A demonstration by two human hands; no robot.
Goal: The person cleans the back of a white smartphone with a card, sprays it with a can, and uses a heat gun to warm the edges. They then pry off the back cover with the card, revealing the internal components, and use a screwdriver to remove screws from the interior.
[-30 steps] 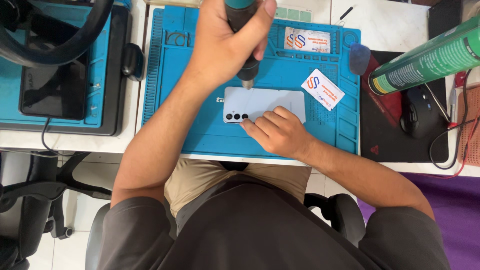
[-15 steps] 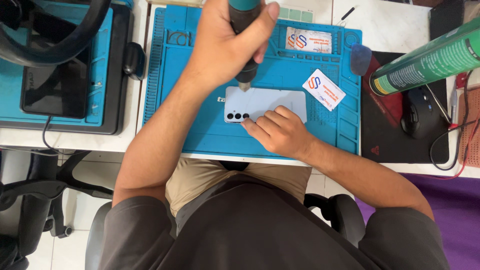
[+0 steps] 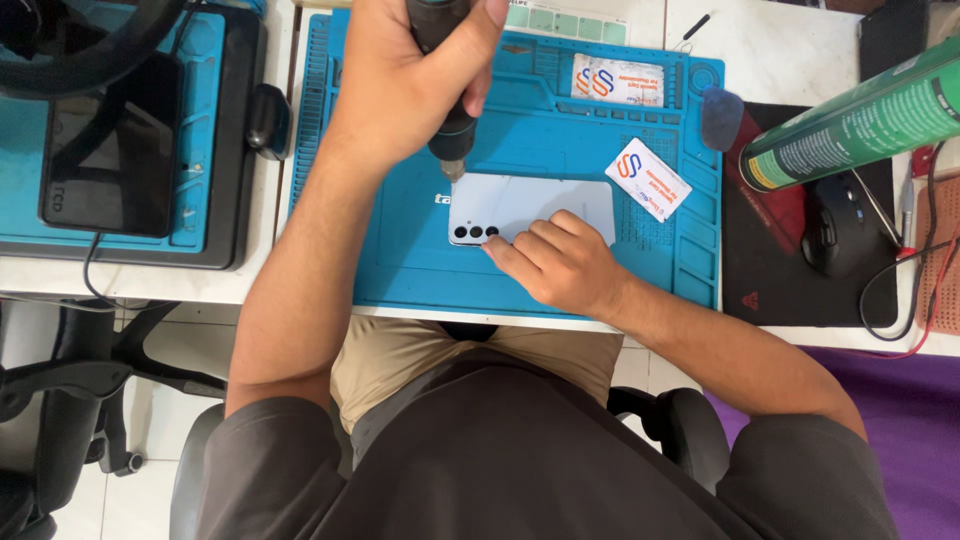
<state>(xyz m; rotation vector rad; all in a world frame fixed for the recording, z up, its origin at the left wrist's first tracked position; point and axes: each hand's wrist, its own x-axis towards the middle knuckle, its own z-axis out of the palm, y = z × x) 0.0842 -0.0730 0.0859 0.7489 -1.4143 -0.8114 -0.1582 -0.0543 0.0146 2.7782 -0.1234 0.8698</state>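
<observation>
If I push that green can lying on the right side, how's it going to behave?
The green can is a cylinder lying on its side, so a sideways nudge would probably make it roll. It rests across the black pad near the mouse, which might stop it. It looks rigid, and its smooth surface may be slippery.

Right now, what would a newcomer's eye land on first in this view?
First, the pale smartphone lying back-up in the middle of the blue work mat, pinned by the right hand. Above it, the left hand has its grip around a dark powered tool, tip at the phone's upper-left edge. A green spray can juts in at the right.
</observation>
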